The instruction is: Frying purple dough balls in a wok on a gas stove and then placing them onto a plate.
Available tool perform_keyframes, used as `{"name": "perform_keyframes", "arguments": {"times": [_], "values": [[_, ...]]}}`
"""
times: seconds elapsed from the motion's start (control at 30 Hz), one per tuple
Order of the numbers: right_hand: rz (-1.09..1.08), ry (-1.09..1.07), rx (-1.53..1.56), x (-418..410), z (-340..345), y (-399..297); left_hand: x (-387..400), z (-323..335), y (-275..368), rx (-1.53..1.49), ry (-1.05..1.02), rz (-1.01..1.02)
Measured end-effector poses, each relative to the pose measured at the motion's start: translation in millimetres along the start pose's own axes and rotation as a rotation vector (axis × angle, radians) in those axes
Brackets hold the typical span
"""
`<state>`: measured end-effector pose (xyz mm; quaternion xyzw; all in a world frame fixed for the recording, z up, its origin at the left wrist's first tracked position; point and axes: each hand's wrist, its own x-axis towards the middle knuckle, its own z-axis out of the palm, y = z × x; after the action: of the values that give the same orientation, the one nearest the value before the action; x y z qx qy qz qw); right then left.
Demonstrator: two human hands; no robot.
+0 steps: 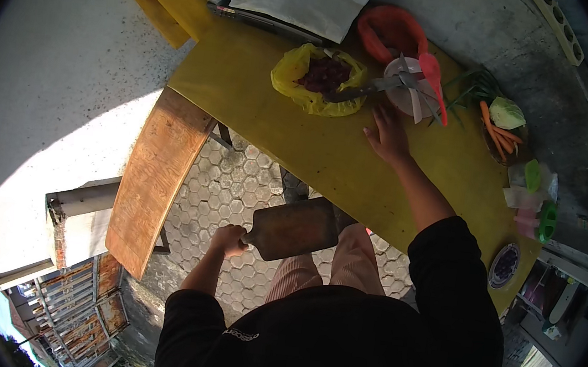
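My left hand (229, 241) grips the handle of a dark wooden cutting board (297, 228), held out over the paving beside the table. My right hand (389, 137) is over the yellow-covered table (329, 157), fingers apart, just below a pale bowl (402, 95). Across that bowl lie several knives or similar utensils and a red plastic spoon or ladle (432, 80); a long dark blade (354, 93) reaches over a yellow plastic bag (289, 78). Dark red pieces (327, 74) fill the open bag. Whether my right fingertips touch the table or bowl, I cannot tell.
A red bag or basin (391, 27) stands behind the bowl. To the right are carrots (492, 134), a cabbage (506, 113), long green leaves (479, 85), a green plastic tool (548, 222) and a plate of purple pieces (504, 266). A wooden bench (158, 169) adjoins the table's left end.
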<state>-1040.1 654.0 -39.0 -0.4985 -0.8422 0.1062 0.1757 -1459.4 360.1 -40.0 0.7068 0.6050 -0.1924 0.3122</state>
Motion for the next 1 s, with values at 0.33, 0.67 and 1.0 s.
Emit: {"name": "perform_keyframes", "arguments": {"times": [0.33, 0.67, 1.0], "values": [[0.055, 0.003, -0.009, 16.1, 21.2, -35.6, 110.8, -49.2, -34.0, 0.083, 0.031, 0.203], [0.015, -0.099, 0.286, -79.3, -0.8, -108.5, 128.6, -75.0, -40.6, 0.08, 0.126, 0.429], [1.444, 0.137, -0.375, -365.2, -65.3, 15.7, 132.8, -66.4, -30.3, 0.142, 0.082, 0.522]]}}
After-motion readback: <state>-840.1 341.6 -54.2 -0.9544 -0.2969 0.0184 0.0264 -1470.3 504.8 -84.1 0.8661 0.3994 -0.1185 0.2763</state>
